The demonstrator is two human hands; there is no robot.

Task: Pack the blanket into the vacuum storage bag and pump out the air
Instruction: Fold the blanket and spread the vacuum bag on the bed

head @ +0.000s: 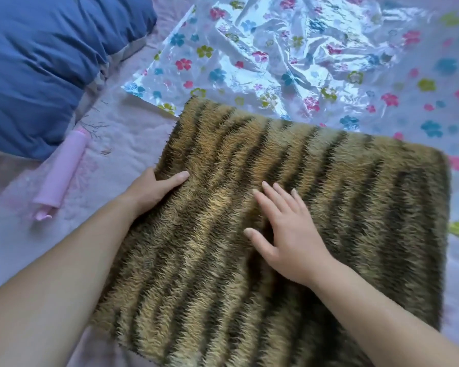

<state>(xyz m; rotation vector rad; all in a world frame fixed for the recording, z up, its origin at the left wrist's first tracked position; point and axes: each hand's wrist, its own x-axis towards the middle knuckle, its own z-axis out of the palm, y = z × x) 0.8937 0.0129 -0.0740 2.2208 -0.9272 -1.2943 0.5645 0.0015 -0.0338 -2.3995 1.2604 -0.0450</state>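
Blanket (289, 221) folded on the bed, not bagged yet. Left hand (154, 189) grips its edge, right hand (289, 234) lies flat, fingers (278, 193) spread. Bag (289, 56) lies just past the fingertips; next it probably needs opening.

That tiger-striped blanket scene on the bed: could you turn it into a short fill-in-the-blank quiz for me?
1. The flower-printed vacuum storage bag lies ____ and empty beyond the folded blanket.
2. The right hand rests flat on top of the ____.
3. The left hand grips the blanket's ____ edge.
4. The pink pump lies beside a ____ pillow.

Missing words: crumpled; blanket; left; blue
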